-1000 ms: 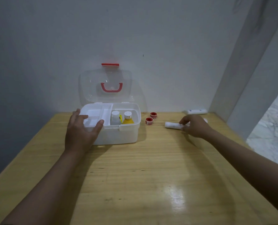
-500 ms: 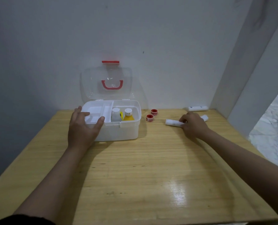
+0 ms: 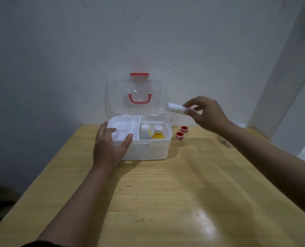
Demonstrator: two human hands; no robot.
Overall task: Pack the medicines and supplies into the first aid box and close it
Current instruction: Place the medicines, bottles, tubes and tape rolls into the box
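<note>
The white first aid box (image 3: 153,150) stands open at the table's far side, its clear lid (image 3: 116,97) with a red handle leaning back against the wall. Inside it, a white bottle (image 3: 145,131) and a yellow bottle (image 3: 158,133) stand in the right compartment, beside a white insert tray (image 3: 120,128). My left hand (image 3: 110,147) grips the box's front left rim. My right hand (image 3: 207,114) holds a white bandage roll (image 3: 175,107) in the air, above and to the right of the box. Two red-and-white tape rolls (image 3: 182,132) lie on the table just right of the box.
The wooden table (image 3: 166,193) butts against a grey wall. Another white roll (image 3: 226,140) lies near the right edge, partly hidden by my right forearm. A white item (image 3: 241,125) sits in the far right corner by a pillar. The floor drops away on both sides.
My right hand has lifted the bandage roll off the table and carried it up and left toward the box. My left hand has stayed on the box rim.
</note>
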